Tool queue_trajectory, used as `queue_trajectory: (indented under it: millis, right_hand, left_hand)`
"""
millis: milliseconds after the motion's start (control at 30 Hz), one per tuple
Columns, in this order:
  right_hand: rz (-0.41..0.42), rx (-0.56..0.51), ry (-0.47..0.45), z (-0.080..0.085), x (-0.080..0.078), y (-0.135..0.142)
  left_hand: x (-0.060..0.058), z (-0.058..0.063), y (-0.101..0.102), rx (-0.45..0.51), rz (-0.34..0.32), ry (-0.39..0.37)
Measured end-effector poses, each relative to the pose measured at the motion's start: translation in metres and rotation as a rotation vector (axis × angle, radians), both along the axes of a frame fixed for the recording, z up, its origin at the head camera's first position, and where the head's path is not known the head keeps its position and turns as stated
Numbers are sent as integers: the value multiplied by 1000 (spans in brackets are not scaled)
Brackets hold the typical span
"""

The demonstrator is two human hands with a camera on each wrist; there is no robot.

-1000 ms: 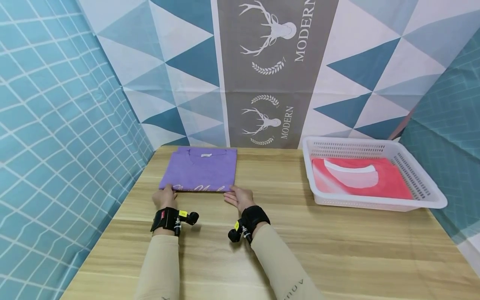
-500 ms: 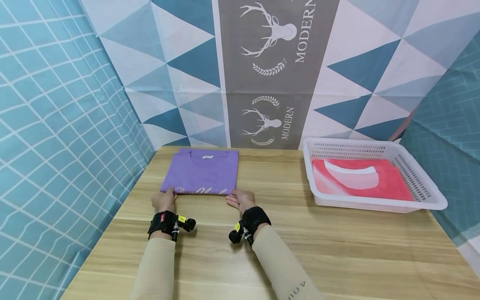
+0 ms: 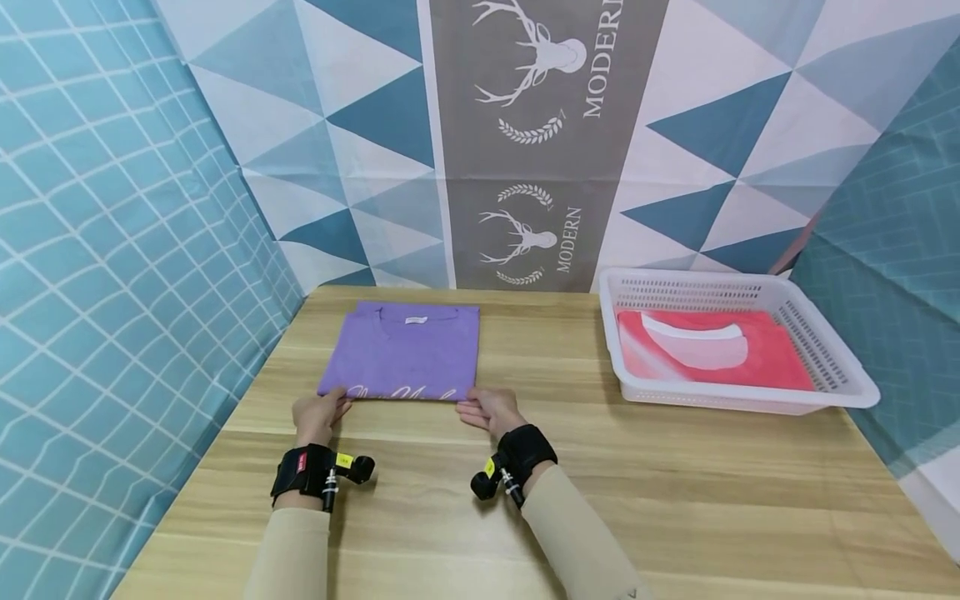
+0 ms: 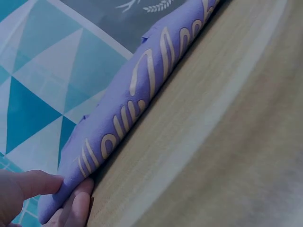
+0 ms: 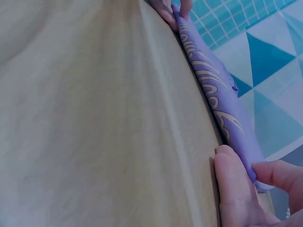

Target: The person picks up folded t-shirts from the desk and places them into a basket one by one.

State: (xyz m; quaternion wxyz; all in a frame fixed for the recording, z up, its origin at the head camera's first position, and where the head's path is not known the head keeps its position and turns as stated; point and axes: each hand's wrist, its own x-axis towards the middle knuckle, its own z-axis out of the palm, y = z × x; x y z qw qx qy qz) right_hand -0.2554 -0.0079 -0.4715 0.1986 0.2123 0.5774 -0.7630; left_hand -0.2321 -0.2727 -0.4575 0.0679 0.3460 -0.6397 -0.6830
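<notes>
A purple T-shirt [image 3: 408,354] lies folded into a flat rectangle at the back left of the table, its collar toward the wall and cream lettering along the near edge. My left hand [image 3: 318,414] pinches the near left corner, thumb on top and fingers tucked under, as the left wrist view shows on the purple shirt [image 4: 113,118]. At the near right corner my right hand [image 3: 491,410] pinches the fabric the same way; in the right wrist view its thumb [image 5: 274,172] presses the shirt's edge from above with the fingers below.
To the right on the wooden table [image 3: 675,492] stands a white perforated plastic basket [image 3: 738,398]. Inside it lies a folded red shirt [image 3: 772,350] with a white collar band. Patterned cloth covers the walls behind and at both sides.
Both hands have drawn slightly toward me, and the purple T-shirt has slid a little nearer with them. The grip at its two corners stays. The head view has shifted slightly.
</notes>
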Motion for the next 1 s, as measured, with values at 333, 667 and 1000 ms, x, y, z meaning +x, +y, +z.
queue_trajectory:
  millis: [333,667,1000]
  right_hand:
    - [74,104,36,1,24,20]
    - [205,238,58,3,52,39]
    - [377,235,98,7,81,65]
  left_hand:
    - [30,0,9,-23,-140,1]
    - [62,-1,15,2,-230,-23]
    - [92,-3,20,2,-340,-66]
